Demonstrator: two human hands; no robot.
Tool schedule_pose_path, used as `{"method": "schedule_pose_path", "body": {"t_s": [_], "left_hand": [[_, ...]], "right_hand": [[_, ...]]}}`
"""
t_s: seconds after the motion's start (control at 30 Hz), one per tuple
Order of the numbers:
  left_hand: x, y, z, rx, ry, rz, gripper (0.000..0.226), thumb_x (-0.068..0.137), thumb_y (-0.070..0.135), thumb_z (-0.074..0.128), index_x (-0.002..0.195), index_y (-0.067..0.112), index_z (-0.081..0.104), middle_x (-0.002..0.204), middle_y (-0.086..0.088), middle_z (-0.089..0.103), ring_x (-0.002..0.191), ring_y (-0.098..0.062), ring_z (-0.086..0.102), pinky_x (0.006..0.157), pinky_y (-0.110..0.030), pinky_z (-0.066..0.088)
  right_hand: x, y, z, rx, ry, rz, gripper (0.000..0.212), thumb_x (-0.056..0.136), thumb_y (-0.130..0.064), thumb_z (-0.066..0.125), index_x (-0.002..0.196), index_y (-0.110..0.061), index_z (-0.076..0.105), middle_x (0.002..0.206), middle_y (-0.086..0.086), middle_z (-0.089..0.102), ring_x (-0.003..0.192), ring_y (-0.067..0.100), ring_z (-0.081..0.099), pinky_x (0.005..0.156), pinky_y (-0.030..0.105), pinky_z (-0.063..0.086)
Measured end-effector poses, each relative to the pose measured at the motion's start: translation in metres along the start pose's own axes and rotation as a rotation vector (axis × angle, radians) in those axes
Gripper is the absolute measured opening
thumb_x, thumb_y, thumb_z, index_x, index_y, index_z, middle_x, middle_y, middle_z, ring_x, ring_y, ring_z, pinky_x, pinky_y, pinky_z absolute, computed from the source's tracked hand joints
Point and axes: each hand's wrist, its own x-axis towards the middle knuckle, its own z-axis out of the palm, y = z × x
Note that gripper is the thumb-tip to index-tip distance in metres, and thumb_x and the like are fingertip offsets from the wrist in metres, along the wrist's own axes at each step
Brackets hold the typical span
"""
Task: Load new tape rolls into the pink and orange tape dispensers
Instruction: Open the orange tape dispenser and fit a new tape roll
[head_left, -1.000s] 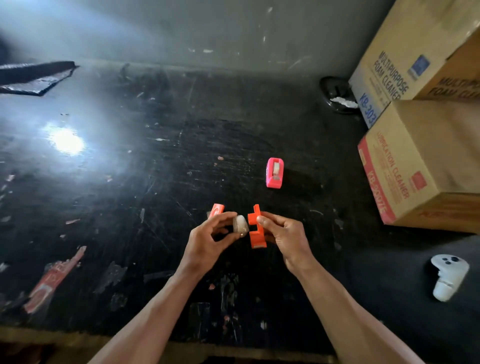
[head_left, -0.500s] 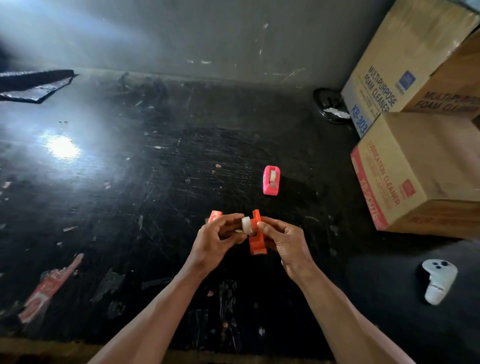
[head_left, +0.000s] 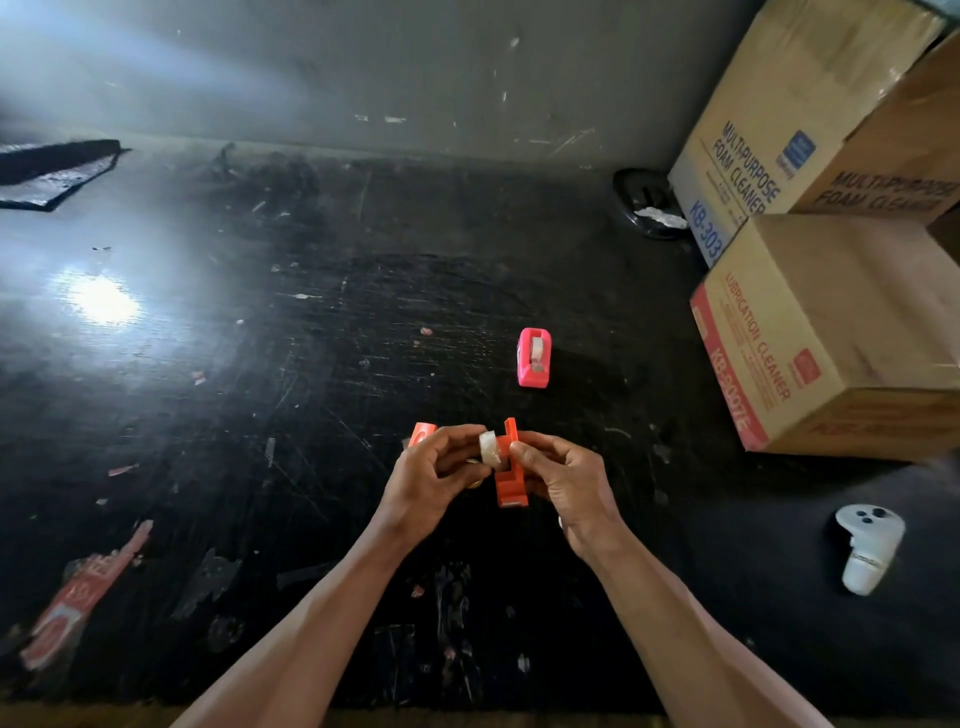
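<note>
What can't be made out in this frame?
- Head view: whether the tape roll is seated in the orange dispenser; left hand and right hand cover the joint.
- Orange piece: mostly behind the left hand.
- Black dish: partly cut off by the cardboard boxes.

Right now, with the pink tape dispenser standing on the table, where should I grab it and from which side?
Pinch the pink tape dispenser across its two flat long sides, coming from above. It stands apart on the table, its open top showing a roll, so the outer walls look like the safest hold.
</note>
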Motion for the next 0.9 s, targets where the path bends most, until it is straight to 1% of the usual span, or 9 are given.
{"method": "schedule_pose_path", "body": {"t_s": [0.07, 0.13, 0.27, 0.4, 0.5, 0.63, 0.7, 0.8, 0.9], "left_hand": [[0.0005, -0.0005, 0.0017, -0.015, -0.004, -0.011, 0.045, 0.085, -0.011, 0.074, 0.120, 0.016, 0.068, 0.116, -0.003, 0.079, 0.113, -0.019, 0.074, 0.092, -0.028, 0.060], [0.0011, -0.0005, 0.0026, -0.016, -0.010, -0.023, 0.043, 0.085, -0.009, 0.075, 0.120, 0.015, 0.068, 0.113, 0.000, 0.080, 0.111, -0.018, 0.075, 0.092, -0.028, 0.060], [0.0025, 0.0007, 0.0028, -0.001, -0.029, -0.026, 0.042, 0.087, -0.004, 0.076, 0.126, 0.010, 0.067, 0.114, -0.001, 0.080, 0.112, -0.018, 0.075, 0.095, -0.032, 0.060], [0.0032, 0.0047, 0.0055, 0.006, -0.025, -0.024, 0.041, 0.087, -0.001, 0.077, 0.126, 0.006, 0.067, 0.114, -0.005, 0.079, 0.109, -0.018, 0.076, 0.092, -0.030, 0.061], [0.0052, 0.0056, 0.0042, 0.021, -0.026, -0.021, 0.041, 0.086, 0.000, 0.078, 0.124, 0.009, 0.069, 0.112, -0.002, 0.080, 0.109, -0.016, 0.076, 0.094, -0.030, 0.060], [0.0052, 0.0083, 0.0041, 0.054, -0.048, -0.016, 0.040, 0.085, 0.002, 0.078, 0.123, 0.010, 0.069, 0.108, 0.004, 0.080, 0.106, -0.011, 0.076, 0.091, -0.025, 0.060], [0.0053, 0.0070, 0.0042, 0.051, -0.047, -0.018, 0.039, 0.084, 0.003, 0.079, 0.120, 0.015, 0.069, 0.108, 0.003, 0.080, 0.106, -0.012, 0.076, 0.091, -0.028, 0.061], [0.0047, 0.0041, 0.0039, 0.071, -0.048, -0.007, 0.040, 0.080, 0.013, 0.081, 0.119, 0.021, 0.070, 0.112, 0.001, 0.079, 0.108, -0.012, 0.076, 0.096, -0.030, 0.059], [0.0032, 0.0019, 0.0032, 0.065, -0.056, -0.016, 0.040, 0.084, 0.005, 0.078, 0.120, 0.021, 0.069, 0.114, 0.002, 0.078, 0.109, -0.009, 0.075, 0.097, -0.027, 0.059]], "right_hand": [[0.0009, 0.0013, 0.0000, -0.001, 0.007, 0.009, 0.017, 0.091, -0.016, 0.077, 0.107, -0.017, 0.079, 0.098, 0.005, 0.083, 0.094, 0.019, 0.080, 0.088, 0.039, 0.062], [0.0010, 0.0018, 0.0000, 0.002, 0.009, 0.003, 0.019, 0.090, -0.014, 0.077, 0.109, -0.014, 0.078, 0.099, 0.006, 0.083, 0.094, 0.020, 0.080, 0.091, 0.042, 0.062], [-0.0001, 0.0013, 0.0017, -0.015, 0.010, -0.013, 0.023, 0.089, -0.014, 0.078, 0.112, -0.012, 0.078, 0.099, 0.007, 0.083, 0.092, 0.020, 0.081, 0.090, 0.041, 0.063], [-0.0001, 0.0011, 0.0053, 0.000, 0.000, 0.019, 0.021, 0.090, -0.014, 0.077, 0.112, -0.013, 0.077, 0.097, 0.005, 0.083, 0.089, 0.020, 0.081, 0.086, 0.040, 0.064], [-0.0012, 0.0003, 0.0060, 0.035, -0.022, 0.024, 0.018, 0.092, -0.015, 0.075, 0.110, -0.014, 0.077, 0.096, 0.006, 0.083, 0.087, 0.022, 0.081, 0.081, 0.035, 0.064], [-0.0011, 0.0022, 0.0072, 0.064, -0.029, 0.038, 0.017, 0.091, -0.016, 0.074, 0.108, -0.016, 0.077, 0.100, 0.007, 0.083, 0.093, 0.021, 0.081, 0.082, 0.033, 0.064], [-0.0005, 0.0032, 0.0075, 0.085, -0.041, 0.065, 0.019, 0.091, -0.016, 0.073, 0.110, -0.014, 0.076, 0.102, 0.010, 0.082, 0.094, 0.023, 0.080, 0.081, 0.033, 0.063], [0.0008, 0.0049, 0.0072, 0.104, -0.050, 0.107, 0.022, 0.091, -0.016, 0.073, 0.112, -0.012, 0.076, 0.104, 0.011, 0.082, 0.095, 0.023, 0.080, 0.086, 0.036, 0.062], [0.0019, 0.0076, 0.0087, 0.150, -0.040, 0.143, 0.023, 0.088, -0.015, 0.074, 0.111, -0.011, 0.076, 0.103, 0.012, 0.082, 0.096, 0.024, 0.080, 0.088, 0.037, 0.062]]}}
